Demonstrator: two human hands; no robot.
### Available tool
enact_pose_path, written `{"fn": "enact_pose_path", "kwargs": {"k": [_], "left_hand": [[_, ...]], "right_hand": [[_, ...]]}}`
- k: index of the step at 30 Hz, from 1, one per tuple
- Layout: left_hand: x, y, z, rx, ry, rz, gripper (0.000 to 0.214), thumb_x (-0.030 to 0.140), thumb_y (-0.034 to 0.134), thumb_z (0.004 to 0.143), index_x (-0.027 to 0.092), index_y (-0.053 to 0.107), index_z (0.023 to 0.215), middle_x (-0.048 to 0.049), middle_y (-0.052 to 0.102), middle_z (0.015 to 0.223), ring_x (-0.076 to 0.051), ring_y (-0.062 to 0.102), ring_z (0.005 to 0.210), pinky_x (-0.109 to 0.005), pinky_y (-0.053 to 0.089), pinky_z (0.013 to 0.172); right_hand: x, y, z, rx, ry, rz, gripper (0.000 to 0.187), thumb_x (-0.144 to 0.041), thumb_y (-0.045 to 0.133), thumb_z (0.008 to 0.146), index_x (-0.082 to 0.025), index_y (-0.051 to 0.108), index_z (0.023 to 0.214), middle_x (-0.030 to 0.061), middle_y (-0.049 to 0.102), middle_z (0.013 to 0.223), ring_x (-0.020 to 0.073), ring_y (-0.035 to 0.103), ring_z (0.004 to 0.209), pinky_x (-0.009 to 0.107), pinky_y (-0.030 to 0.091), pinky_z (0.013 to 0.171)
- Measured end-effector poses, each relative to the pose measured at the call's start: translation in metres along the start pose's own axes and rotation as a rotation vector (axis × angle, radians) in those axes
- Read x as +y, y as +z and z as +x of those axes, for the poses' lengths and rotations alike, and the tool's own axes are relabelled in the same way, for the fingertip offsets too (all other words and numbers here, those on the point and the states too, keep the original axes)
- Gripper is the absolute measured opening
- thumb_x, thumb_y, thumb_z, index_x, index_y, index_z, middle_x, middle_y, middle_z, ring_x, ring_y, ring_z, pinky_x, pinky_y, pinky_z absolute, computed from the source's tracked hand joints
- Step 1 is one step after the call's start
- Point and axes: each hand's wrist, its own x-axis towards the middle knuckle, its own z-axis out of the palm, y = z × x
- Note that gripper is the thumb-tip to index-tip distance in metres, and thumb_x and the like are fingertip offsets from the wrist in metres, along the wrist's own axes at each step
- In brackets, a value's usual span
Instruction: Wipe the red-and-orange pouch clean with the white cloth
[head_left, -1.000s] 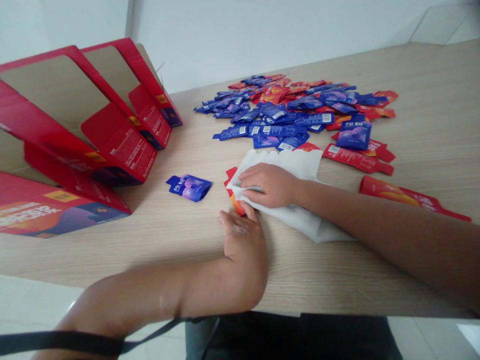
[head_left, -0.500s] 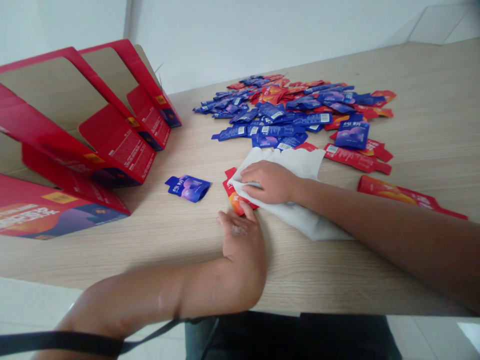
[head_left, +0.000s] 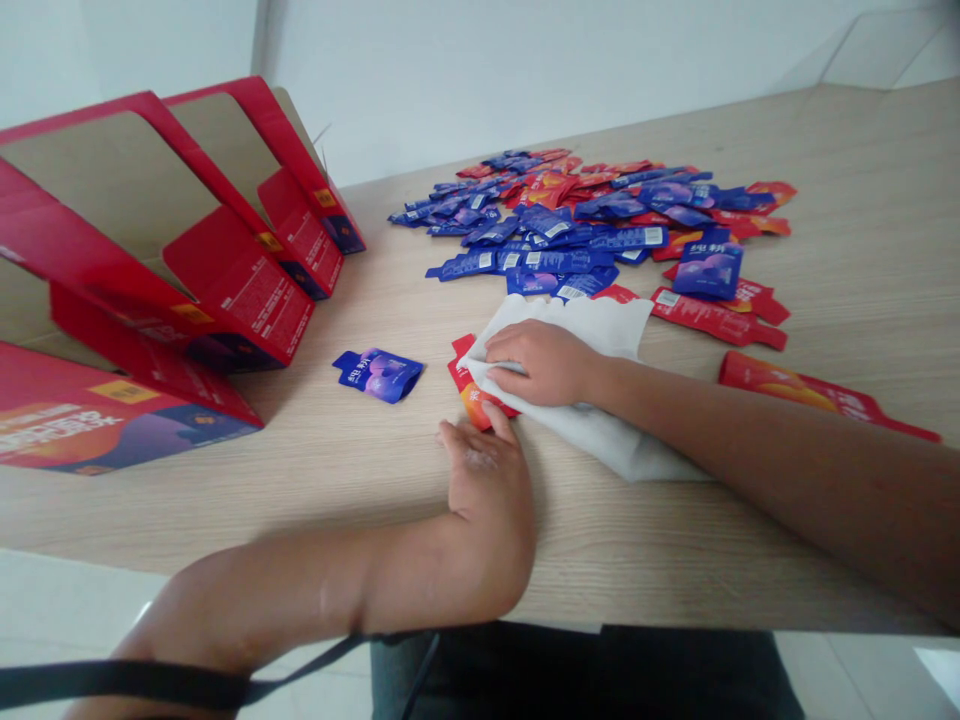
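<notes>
Pressing on the cloth (head_left: 589,325), the right hand (head_left: 546,364) has a fold of it caught between thumb and bent fingers. The left hand (head_left: 486,475), digits spread and gripping nothing, touches the near edge of a red pouch (head_left: 469,388), which lies on the table (head_left: 322,480), partly covered by the cloth. Left of that lies a blue pouch (head_left: 379,375). Beyond the cloth spreads a pile (head_left: 555,225) of blue and red pouches; open boxes (head_left: 251,300) stand at the left.
</notes>
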Motion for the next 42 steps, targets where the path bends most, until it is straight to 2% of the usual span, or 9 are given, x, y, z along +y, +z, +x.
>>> {"fn": "enact_pose_path", "kwargs": {"k": [5,10,15,20,24,28,34,37,42], "left_hand": [[0.0006,0.0008,-0.0002,-0.003,-0.009,-0.013,0.051,-0.002,0.026,0.083,-0.002,0.047,0.13,-0.0219,0.072,0.087,-0.024,0.069,0.09,-0.043,0.047,0.093],[0.001,0.0024,-0.0006,-0.015,-0.002,-0.017,0.052,-0.001,0.026,0.084,-0.004,0.044,0.132,-0.0254,0.071,0.093,-0.025,0.069,0.093,-0.045,0.045,0.096],[0.0005,0.0018,0.0006,-0.031,0.013,0.002,0.053,-0.002,0.026,0.083,-0.004,0.042,0.133,-0.0263,0.07,0.095,-0.025,0.068,0.095,-0.045,0.045,0.097],[0.0012,0.0022,0.0015,-0.017,0.015,0.046,0.053,-0.002,0.026,0.082,-0.003,0.043,0.132,-0.024,0.071,0.094,-0.025,0.068,0.095,-0.044,0.046,0.096],[0.0018,0.0019,0.001,-0.022,0.009,0.076,0.053,-0.002,0.025,0.083,-0.002,0.043,0.133,-0.0225,0.072,0.092,-0.024,0.069,0.092,-0.043,0.047,0.095],[0.002,0.0024,0.0006,-0.015,0.011,0.109,0.055,-0.002,0.026,0.082,-0.002,0.041,0.135,-0.0223,0.072,0.094,-0.023,0.069,0.092,-0.041,0.048,0.094],[0.0018,0.0042,0.0024,-0.043,0.022,0.117,0.054,-0.001,0.025,0.083,-0.001,0.043,0.133,-0.0217,0.072,0.096,-0.023,0.069,0.093,-0.043,0.047,0.096],[0.0015,0.0044,0.002,-0.028,0.025,0.104,0.053,-0.002,0.025,0.083,-0.002,0.044,0.132,-0.0235,0.071,0.097,-0.024,0.069,0.093,-0.043,0.047,0.096],[0.0013,0.0043,0.0,0.002,0.022,0.091,0.053,-0.003,0.025,0.082,-0.004,0.046,0.13,-0.0259,0.07,0.098,-0.026,0.068,0.096,-0.043,0.047,0.095]], "right_hand": [[0.0038,0.0005,-0.0006,0.024,0.034,0.003,0.025,-0.025,0.044,0.088,-0.014,0.067,0.088,0.0088,0.069,0.093,0.0199,0.06,0.085,0.032,0.041,0.08],[-0.0004,-0.0007,-0.0009,-0.015,-0.055,0.004,0.022,-0.025,0.047,0.087,-0.014,0.065,0.079,0.0093,0.068,0.086,0.0202,0.059,0.083,0.032,0.041,0.078],[-0.0055,-0.0011,-0.001,-0.017,-0.112,0.028,0.021,-0.025,0.047,0.087,-0.015,0.063,0.077,0.0086,0.067,0.086,0.0203,0.058,0.084,0.032,0.04,0.078],[-0.0039,-0.0008,-0.0002,-0.025,-0.045,0.006,0.023,-0.026,0.046,0.087,-0.014,0.064,0.076,0.0082,0.067,0.084,0.0199,0.058,0.081,0.032,0.04,0.077],[0.0001,-0.0006,-0.0002,0.004,0.031,0.0,0.026,-0.025,0.044,0.088,-0.014,0.067,0.088,0.0089,0.069,0.093,0.0203,0.06,0.085,0.032,0.041,0.079],[0.0023,-0.0006,-0.0006,0.011,0.049,-0.003,0.028,-0.025,0.044,0.088,-0.014,0.068,0.093,0.0095,0.07,0.098,0.0207,0.061,0.088,0.032,0.041,0.081],[0.0,0.0001,-0.0012,-0.022,-0.034,-0.001,0.024,-0.026,0.047,0.087,-0.014,0.066,0.081,0.0092,0.069,0.089,0.0204,0.06,0.085,0.032,0.041,0.079],[-0.0024,0.0007,-0.0016,-0.014,-0.076,0.016,0.023,-0.026,0.047,0.087,-0.014,0.065,0.079,0.0093,0.068,0.092,0.0204,0.059,0.086,0.032,0.041,0.079],[-0.0035,0.0002,-0.0013,-0.005,-0.06,0.016,0.023,-0.026,0.047,0.087,-0.014,0.065,0.079,0.0091,0.069,0.09,0.0204,0.06,0.085,0.032,0.041,0.079]]}}
